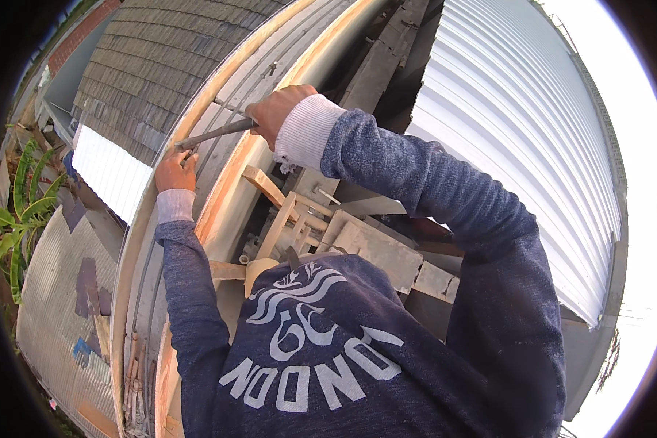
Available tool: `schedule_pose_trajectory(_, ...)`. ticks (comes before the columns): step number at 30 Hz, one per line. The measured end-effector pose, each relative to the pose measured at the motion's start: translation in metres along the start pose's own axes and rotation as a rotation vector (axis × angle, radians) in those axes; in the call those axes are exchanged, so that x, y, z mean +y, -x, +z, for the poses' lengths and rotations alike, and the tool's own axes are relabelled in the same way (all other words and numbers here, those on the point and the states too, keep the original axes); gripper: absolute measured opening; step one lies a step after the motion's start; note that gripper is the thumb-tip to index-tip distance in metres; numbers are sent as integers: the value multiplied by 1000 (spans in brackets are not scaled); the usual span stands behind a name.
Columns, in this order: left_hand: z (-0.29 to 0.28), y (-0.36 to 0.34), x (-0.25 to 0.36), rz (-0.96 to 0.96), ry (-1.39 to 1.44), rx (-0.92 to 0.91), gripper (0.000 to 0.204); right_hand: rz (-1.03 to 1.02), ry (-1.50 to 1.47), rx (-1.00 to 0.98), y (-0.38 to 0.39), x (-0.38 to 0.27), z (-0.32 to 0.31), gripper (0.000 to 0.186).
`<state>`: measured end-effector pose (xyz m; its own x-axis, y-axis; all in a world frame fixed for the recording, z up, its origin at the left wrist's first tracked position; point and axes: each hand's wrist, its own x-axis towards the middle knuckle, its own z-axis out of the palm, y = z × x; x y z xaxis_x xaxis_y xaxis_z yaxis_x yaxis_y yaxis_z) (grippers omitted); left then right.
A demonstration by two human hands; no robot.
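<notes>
My right hand (281,113) is closed around the end of a hammer (219,133), whose shaft slants down to the left. The hammer's far end is over the board's edge, right by the fingertips of my left hand (175,172). Those left fingers are bent together at the inner face of the curved outer formwork board (215,84). Whatever they pinch is too small to make out. Beneath the hammer, steel reinforcing bars (230,109) run along the channel between that board and the inner formwork board (230,179).
Wooden braces (264,186) and grey blocks (372,252) lie below my right arm. White corrugated roofing (518,124) spreads on the right. A shingled roof (160,58) slopes beyond the outer board, with a drop on the left toward plants (22,219) and a lower roof (58,292).
</notes>
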<state>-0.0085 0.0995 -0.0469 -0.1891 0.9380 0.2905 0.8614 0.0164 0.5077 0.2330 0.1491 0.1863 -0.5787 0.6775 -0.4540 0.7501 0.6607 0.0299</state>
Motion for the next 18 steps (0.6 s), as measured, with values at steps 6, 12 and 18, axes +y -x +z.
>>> schedule_pose_trajectory(6,1,-9,6,24,6,-42,26,59,-1043,165,50,21,53,42)
schedule_pose_trajectory(12,-2,-6,2,4,84,-64,26,12,-1516,89,89,-28,164,64)
schedule_pose_trajectory(18,-2,-6,5,30,91,-53,23,-118,-1754,126,114,-29,194,49)
